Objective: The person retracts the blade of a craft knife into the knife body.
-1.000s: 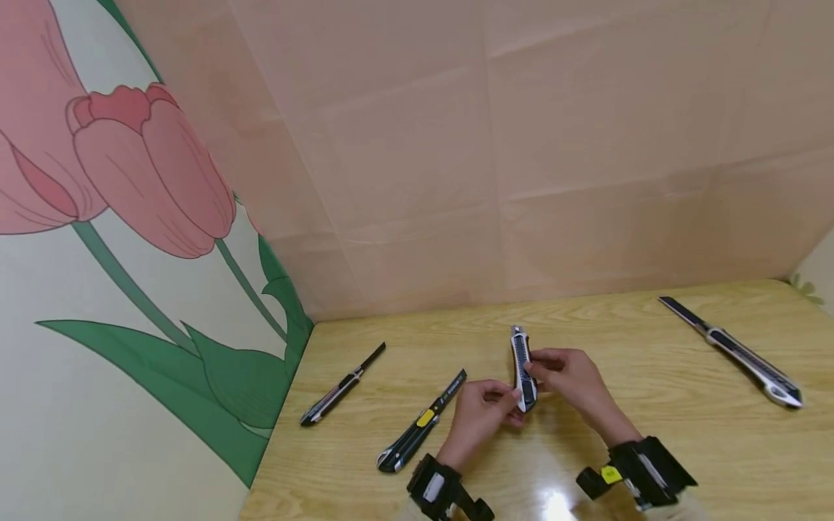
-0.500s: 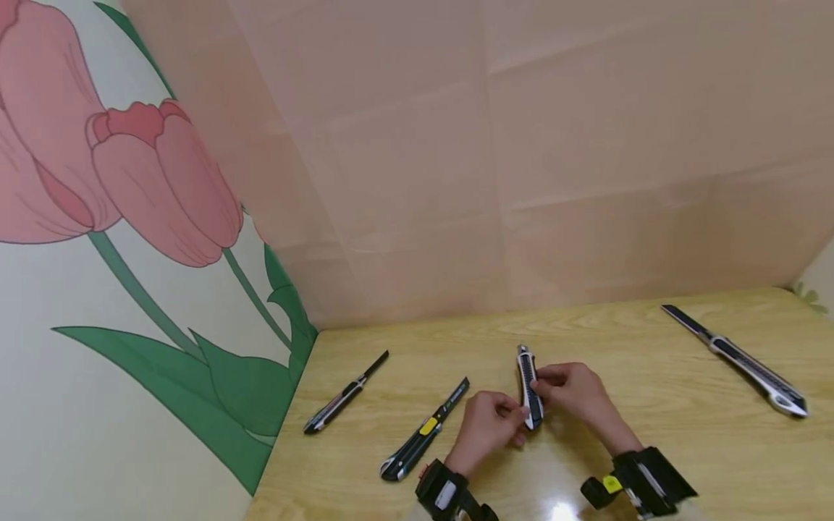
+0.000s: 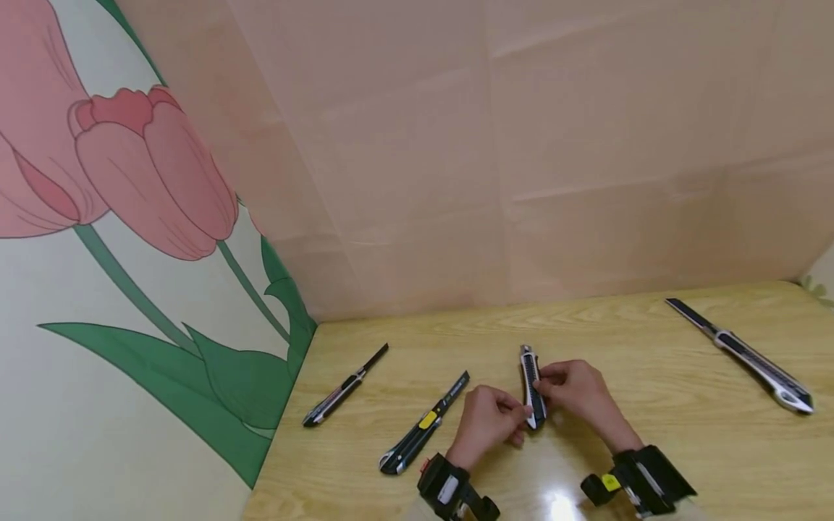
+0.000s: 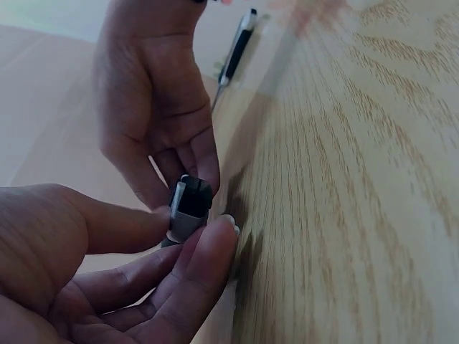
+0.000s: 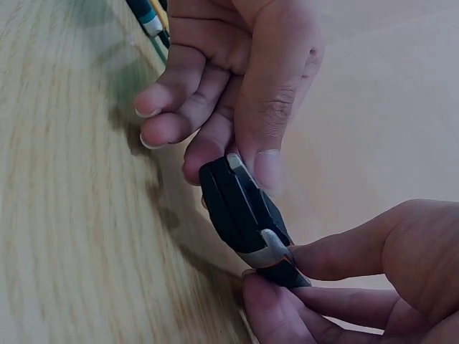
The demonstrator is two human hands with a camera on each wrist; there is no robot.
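Note:
Both hands hold a black-and-silver utility knife near the middle of the table, its nose pointing away from me. No blade shows beyond its nose. My left hand pinches the near end of the handle between thumb and fingers. On the other side, my right hand pinches the handle around its middle. The left wrist view shows the handle's butt end close over the wood. In the right wrist view the knife's dark body is tilted between the two sets of fingertips.
On the left lie a slim utility knife and a black one with a yellow slider, dark blades out. A larger utility knife lies far right, blade out. A pinkish sheet backs the wooden table; a tulip-patterned wall stands left.
Over the last second both hands and the held knife have come slightly nearer to me, keeping their grip. The other knives stay put; the head view shifts a little.

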